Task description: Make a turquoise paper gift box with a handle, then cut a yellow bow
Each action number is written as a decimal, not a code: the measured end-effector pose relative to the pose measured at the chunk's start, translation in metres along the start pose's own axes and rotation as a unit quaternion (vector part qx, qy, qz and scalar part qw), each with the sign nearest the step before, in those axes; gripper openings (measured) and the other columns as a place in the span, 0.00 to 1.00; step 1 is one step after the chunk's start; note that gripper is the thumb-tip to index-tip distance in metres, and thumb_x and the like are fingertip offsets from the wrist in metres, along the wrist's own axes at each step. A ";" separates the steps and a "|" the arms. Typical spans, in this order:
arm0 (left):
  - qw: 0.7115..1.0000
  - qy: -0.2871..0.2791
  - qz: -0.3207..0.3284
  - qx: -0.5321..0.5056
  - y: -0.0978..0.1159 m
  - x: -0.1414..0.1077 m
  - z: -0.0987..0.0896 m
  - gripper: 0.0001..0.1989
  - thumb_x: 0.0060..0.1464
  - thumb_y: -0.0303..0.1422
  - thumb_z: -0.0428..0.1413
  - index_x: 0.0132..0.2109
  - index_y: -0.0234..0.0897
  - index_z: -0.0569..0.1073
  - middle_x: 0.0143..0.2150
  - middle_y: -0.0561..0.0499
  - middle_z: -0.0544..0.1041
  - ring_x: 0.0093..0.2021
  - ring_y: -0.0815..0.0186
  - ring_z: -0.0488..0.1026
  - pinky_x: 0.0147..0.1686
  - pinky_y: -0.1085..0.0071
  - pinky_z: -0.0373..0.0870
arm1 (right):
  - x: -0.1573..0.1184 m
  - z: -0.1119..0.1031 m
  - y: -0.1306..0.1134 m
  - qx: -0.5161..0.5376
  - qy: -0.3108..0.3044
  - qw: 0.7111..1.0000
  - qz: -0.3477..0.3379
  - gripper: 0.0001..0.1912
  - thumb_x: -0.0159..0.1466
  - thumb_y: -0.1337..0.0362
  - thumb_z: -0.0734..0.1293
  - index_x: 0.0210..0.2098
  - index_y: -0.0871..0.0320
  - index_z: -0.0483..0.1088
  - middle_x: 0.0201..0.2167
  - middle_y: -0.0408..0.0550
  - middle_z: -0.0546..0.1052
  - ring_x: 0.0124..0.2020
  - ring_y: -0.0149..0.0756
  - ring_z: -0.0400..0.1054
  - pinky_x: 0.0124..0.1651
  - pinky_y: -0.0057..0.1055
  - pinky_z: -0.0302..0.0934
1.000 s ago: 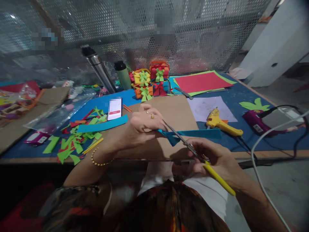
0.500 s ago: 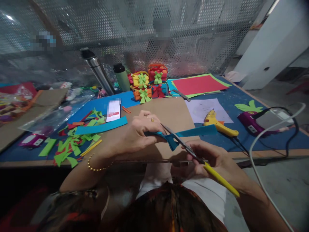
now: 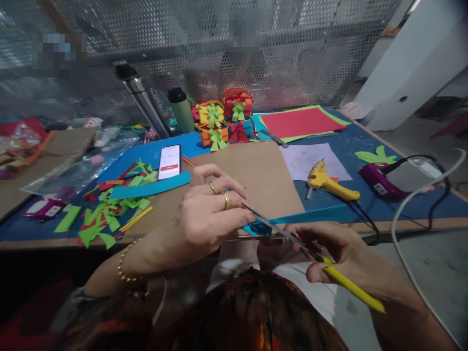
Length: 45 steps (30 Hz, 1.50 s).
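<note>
"Starting at the bare cardboard (image 3: 263,170), taken as the clock's centre with noon at the far side, where are the hands?"

"Left hand (image 3: 208,209) is at about 7, fingers curled, pinching a blue strip (image 3: 261,226) near the cardboard's near edge. The fingers hide part of it."

"And the rest of that strip?"

"It's bunched just beside the left fingertips, and a long tail runs out toward 4, behind the right hand (image 3: 340,248)."

"What's the right one doing?"

"Closed around yellow-handled scissors (image 3: 300,243) at 5. The blades slant toward 11, crossing over the strip, tips close to the left fingers. I can't tell whether they're biting into it."

"What's lying round about?"

"At 9, green and red paper scraps (image 3: 106,214), with another blue strip (image 3: 149,186) across them. The lit phone (image 3: 170,162) is at 10, the green bottle (image 3: 182,111) at 11, and a steel flask (image 3: 146,105) leans just left of that."

"Straight up at noon?"

"Small paper baskets (image 3: 237,105) with bows. Red sheet (image 3: 302,123) at 1, on green and blue ones."

"And toward 3?"

"A yellow glue gun (image 3: 331,184), partly on pale purple paper (image 3: 298,161). Farther out, a purple device (image 3: 380,183) with a cable."
</note>
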<state>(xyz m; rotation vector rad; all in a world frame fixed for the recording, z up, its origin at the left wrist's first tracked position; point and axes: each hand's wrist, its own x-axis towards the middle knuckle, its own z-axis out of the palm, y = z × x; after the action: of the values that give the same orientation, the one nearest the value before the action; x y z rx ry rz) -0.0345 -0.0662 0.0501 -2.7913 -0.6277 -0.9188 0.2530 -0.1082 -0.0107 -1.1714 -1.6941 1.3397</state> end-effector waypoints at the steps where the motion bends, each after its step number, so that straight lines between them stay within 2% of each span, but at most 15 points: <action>1: 1.000 -0.003 0.006 0.006 0.000 -0.001 -0.001 0.06 0.68 0.28 0.55 0.42 0.45 0.75 0.39 0.58 0.86 0.45 0.62 0.81 0.56 0.58 0.60 | -0.002 -0.001 0.002 -0.008 -0.002 1.000 -0.002 0.35 0.46 0.36 0.81 0.45 0.52 0.85 0.34 0.51 0.83 0.33 0.41 0.77 0.36 0.34 0.74; 4: 1.000 -0.007 0.009 0.011 0.000 -0.002 -0.002 0.06 0.68 0.31 0.56 0.45 0.48 0.76 0.41 0.59 0.86 0.46 0.62 0.81 0.58 0.58 0.61 | -0.004 -0.002 0.003 -0.013 -0.015 1.000 -0.012 0.34 0.49 0.37 0.80 0.47 0.53 0.85 0.31 0.48 0.81 0.30 0.38 0.74 0.34 0.32 0.73; 7: 1.000 0.000 0.000 0.002 0.001 -0.001 -0.004 0.07 0.69 0.30 0.54 0.43 0.47 0.76 0.41 0.58 0.87 0.45 0.62 0.82 0.57 0.57 0.61 | -0.004 0.001 0.002 0.001 -0.023 1.000 -0.016 0.33 0.50 0.36 0.79 0.45 0.54 0.84 0.32 0.49 0.81 0.32 0.39 0.74 0.35 0.33 0.73; 13: 0.998 -0.036 -0.014 -0.055 0.001 0.003 -0.006 0.04 0.68 0.33 0.56 0.42 0.45 0.75 0.40 0.58 0.86 0.46 0.62 0.82 0.57 0.58 0.60 | -0.003 0.002 0.002 -0.009 -0.030 0.999 -0.027 0.33 0.51 0.34 0.77 0.44 0.54 0.83 0.32 0.48 0.80 0.32 0.40 0.73 0.34 0.33 0.72; 16: 0.997 -0.044 -0.028 -0.058 0.002 0.003 -0.005 0.06 0.68 0.30 0.55 0.42 0.45 0.75 0.40 0.57 0.86 0.45 0.61 0.81 0.55 0.57 0.61 | -0.002 0.001 0.001 -0.016 -0.034 0.999 -0.037 0.33 0.52 0.34 0.77 0.43 0.54 0.83 0.32 0.49 0.80 0.33 0.41 0.74 0.34 0.33 0.72; 20: 0.997 -0.035 -0.034 -0.058 0.004 0.005 -0.003 0.06 0.68 0.30 0.55 0.41 0.46 0.75 0.38 0.57 0.86 0.43 0.60 0.81 0.55 0.54 0.61 | -0.001 0.002 -0.001 -0.020 -0.020 0.999 -0.035 0.30 0.52 0.35 0.78 0.39 0.53 0.83 0.32 0.48 0.80 0.33 0.40 0.73 0.35 0.33 0.72; 25: 0.997 -0.039 -0.035 -0.061 0.003 0.006 -0.003 0.07 0.66 0.26 0.56 0.42 0.45 0.75 0.38 0.57 0.86 0.43 0.62 0.82 0.55 0.57 0.61 | 0.000 0.005 0.003 0.027 -0.023 0.999 -0.034 0.34 0.50 0.35 0.79 0.45 0.53 0.82 0.39 0.51 0.82 0.36 0.40 0.75 0.39 0.34 0.72; 32: 0.994 -0.017 -0.055 -0.089 0.001 0.006 0.000 0.10 0.65 0.23 0.56 0.41 0.44 0.77 0.37 0.57 0.86 0.42 0.65 0.82 0.55 0.59 0.64 | 0.001 0.010 0.002 0.038 -0.013 0.999 -0.019 0.32 0.51 0.37 0.79 0.44 0.53 0.79 0.39 0.50 0.80 0.38 0.40 0.75 0.41 0.33 0.72; 38: 0.987 -0.011 -0.107 -0.118 0.001 0.007 0.005 0.08 0.67 0.28 0.58 0.39 0.42 0.79 0.38 0.53 0.87 0.40 0.65 0.83 0.55 0.59 0.66 | 0.004 0.017 0.001 0.036 0.005 0.999 -0.040 0.28 0.56 0.37 0.76 0.41 0.55 0.78 0.28 0.43 0.72 0.29 0.33 0.66 0.31 0.28 0.63; 41: 0.980 -0.015 -0.125 -0.151 -0.004 0.007 0.010 0.08 0.65 0.27 0.59 0.37 0.41 0.80 0.37 0.53 0.87 0.39 0.65 0.83 0.56 0.59 0.66 | 0.007 0.019 0.003 0.030 0.007 0.999 -0.044 0.29 0.57 0.36 0.75 0.41 0.56 0.78 0.28 0.43 0.70 0.30 0.33 0.64 0.31 0.28 0.61; 45: 0.974 0.022 -0.145 -0.171 -0.014 0.001 0.020 0.09 0.64 0.29 0.60 0.34 0.41 0.81 0.34 0.53 0.86 0.36 0.64 0.82 0.53 0.58 0.66 | 0.010 0.021 0.002 0.006 0.013 0.999 -0.044 0.27 0.56 0.40 0.77 0.40 0.56 0.78 0.27 0.42 0.70 0.28 0.33 0.63 0.30 0.28 0.60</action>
<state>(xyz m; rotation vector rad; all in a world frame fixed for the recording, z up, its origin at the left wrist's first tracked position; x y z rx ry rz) -0.0291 -0.0481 0.0347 -3.0150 -0.9740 -1.2474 0.2307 -0.1067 -0.0185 -1.0900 -1.6965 1.2747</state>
